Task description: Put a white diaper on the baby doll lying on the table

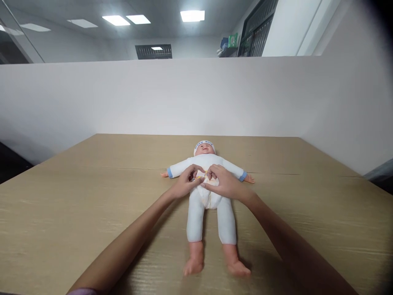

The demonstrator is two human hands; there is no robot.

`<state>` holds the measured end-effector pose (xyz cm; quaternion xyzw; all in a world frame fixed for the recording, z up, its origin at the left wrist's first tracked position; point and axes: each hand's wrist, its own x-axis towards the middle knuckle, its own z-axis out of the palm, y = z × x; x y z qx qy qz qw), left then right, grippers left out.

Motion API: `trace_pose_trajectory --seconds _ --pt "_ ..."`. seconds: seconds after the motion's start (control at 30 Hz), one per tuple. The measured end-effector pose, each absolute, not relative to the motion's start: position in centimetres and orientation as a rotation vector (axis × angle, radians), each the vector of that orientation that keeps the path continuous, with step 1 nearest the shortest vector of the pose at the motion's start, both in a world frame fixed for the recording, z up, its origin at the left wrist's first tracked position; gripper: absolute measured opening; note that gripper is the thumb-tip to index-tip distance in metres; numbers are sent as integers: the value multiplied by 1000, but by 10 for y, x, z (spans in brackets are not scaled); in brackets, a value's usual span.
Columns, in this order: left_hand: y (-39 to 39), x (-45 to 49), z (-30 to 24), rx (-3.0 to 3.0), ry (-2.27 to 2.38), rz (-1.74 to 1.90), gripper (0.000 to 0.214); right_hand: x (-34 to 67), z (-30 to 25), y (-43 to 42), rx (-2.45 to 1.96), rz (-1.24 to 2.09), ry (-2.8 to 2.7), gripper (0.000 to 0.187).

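Observation:
A baby doll (207,161) lies on its back on the table, head away from me, arms spread and legs towards me. It has a white suit with blue cuffs and a white headband with dark lettering. Around its hips is a white diaper (210,200) with yellow and orange marks near the waist. My left hand (186,181) is at the left of the diaper's front waist, its fingers curled and thumb closed towards them on the edge. My right hand (225,182) grips the same waist edge from the right. Fingertips partly hide the waistband.
The wide brown tabletop (92,205) surrounds the doll, with thin seams across it. A low white wall (184,98) stands behind the far edge. Beyond it are ceiling lights, a dark grille and a green packet (233,40) on a shelf.

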<state>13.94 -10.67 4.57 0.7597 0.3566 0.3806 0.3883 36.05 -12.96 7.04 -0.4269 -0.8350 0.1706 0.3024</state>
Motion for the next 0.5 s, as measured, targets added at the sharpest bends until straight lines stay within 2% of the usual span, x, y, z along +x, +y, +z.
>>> trace_pose_trajectory --seconds 0.37,0.5 --pt "-107 152 43 1753 1037 1093 28 363 69 -126 -1107 475 -2221 21" --pt "-120 153 49 1713 1139 1224 28 357 71 -149 -1117 326 -2068 10"
